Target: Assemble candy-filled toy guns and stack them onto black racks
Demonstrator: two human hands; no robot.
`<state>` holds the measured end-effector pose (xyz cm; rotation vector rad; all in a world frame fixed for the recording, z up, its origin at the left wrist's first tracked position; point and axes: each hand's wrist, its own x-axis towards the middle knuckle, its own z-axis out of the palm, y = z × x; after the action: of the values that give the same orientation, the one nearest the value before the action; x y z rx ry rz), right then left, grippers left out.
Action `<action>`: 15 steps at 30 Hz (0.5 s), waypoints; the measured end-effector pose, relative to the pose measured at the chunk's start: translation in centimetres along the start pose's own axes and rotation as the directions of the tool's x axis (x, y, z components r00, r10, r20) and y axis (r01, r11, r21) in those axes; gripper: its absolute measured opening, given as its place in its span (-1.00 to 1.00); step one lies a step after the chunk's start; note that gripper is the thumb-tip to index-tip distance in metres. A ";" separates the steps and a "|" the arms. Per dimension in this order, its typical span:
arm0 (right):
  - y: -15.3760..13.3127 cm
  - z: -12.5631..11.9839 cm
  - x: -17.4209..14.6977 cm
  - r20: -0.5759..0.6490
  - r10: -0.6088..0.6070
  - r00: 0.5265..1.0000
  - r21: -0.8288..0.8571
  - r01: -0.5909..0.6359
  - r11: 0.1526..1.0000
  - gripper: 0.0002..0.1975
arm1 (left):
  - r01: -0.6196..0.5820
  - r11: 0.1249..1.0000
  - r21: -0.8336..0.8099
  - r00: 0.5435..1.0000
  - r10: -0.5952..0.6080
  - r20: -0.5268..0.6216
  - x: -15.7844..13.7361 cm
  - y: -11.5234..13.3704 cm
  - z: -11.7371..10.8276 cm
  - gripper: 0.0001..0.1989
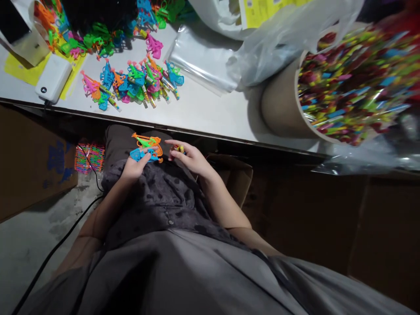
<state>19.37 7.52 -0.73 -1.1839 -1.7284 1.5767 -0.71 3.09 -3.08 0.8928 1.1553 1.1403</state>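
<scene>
Plastic toys, orange, green and blue, with mesh-like panels, are in hand at the centre-left of the frame, above the person's lap, short of the table edge. Left hand: fingers closed on the toys, thumb laid over the blue one; the orange and green parts project beyond the fingers. Right hand: index finger extended toward the toys, its tip just beside them; contact cannot be determined. Its thumb and other fingers are curled around a small yellow-and-red piece, partly hidden.

White table spans the top of the frame. On it, upper left of centre: a cluster of similar toys, several lying with slim clear tubes of coloured bits. To the right of the cluster, a stack of clear plastic bags. Upper right: a tilted tub, mouth facing right, full of multicoloured pieces, blurred. Upper left: a white box-shaped device on yellow sheets. Left edge, below the table: a cardboard box, and beside it a clear-wrapped multicoloured pack.
</scene>
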 end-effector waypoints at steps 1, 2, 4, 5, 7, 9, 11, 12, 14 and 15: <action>-0.2 0.1 0.0 0.007 0.041 0.999 0.013 -0.041 0.999 -0.53 | -0.001 1.000 0.017 1.000 0.001 0.009 0.0 0.1 -0.1 -0.62; -0.4 0.1 0.0 0.000 0.068 0.998 0.016 -0.068 0.998 -0.50 | 0.002 0.999 0.034 1.000 -0.003 0.022 -0.1 0.3 -0.2 -0.61; -0.7 0.3 0.1 -0.034 0.063 0.997 -0.017 -0.064 0.998 -0.47 | 0.018 0.998 0.059 0.999 -0.020 0.037 -0.3 0.7 -0.2 -0.60; -0.9 0.4 0.2 -0.045 0.042 0.998 -0.039 -0.044 0.998 -0.47 | 0.030 0.997 0.066 0.999 -0.033 0.043 -0.4 0.8 -0.2 -0.60; -1.0 0.5 0.5 -0.043 0.006 0.999 -0.058 -0.009 0.998 -0.49 | 0.050 0.996 0.070 0.997 -0.054 0.058 -0.6 1.1 -0.2 -0.60; -1.0 0.5 0.7 -0.038 0.002 0.999 -0.051 -0.004 0.999 -0.50 | 0.059 0.995 0.074 0.995 -0.065 0.079 -0.8 1.3 -0.2 -0.61; -0.9 0.6 0.8 -0.050 0.012 0.999 -0.041 -0.014 0.999 -0.51 | 0.063 0.994 0.088 0.993 -0.071 0.096 -0.8 1.5 -0.1 -0.63; -0.9 0.6 0.8 -0.058 0.019 0.998 -0.040 -0.021 0.999 -0.51 | 0.067 0.993 0.097 0.992 -0.077 0.100 -0.8 1.6 -0.1 -0.63; -0.8 0.7 0.8 -0.069 0.033 0.997 -0.033 -0.035 0.999 -0.51 | 0.088 0.991 0.105 0.989 -0.099 0.107 -0.8 1.8 0.1 -0.63; -0.8 0.7 0.8 -0.074 0.040 0.996 -0.026 -0.042 0.999 -0.50 | 0.101 0.990 0.102 0.988 -0.112 0.109 -0.7 1.9 0.1 -0.62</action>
<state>18.15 7.89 -0.26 -1.2823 -1.6942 1.5183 -1.02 2.79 -1.06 0.9465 1.1571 0.9416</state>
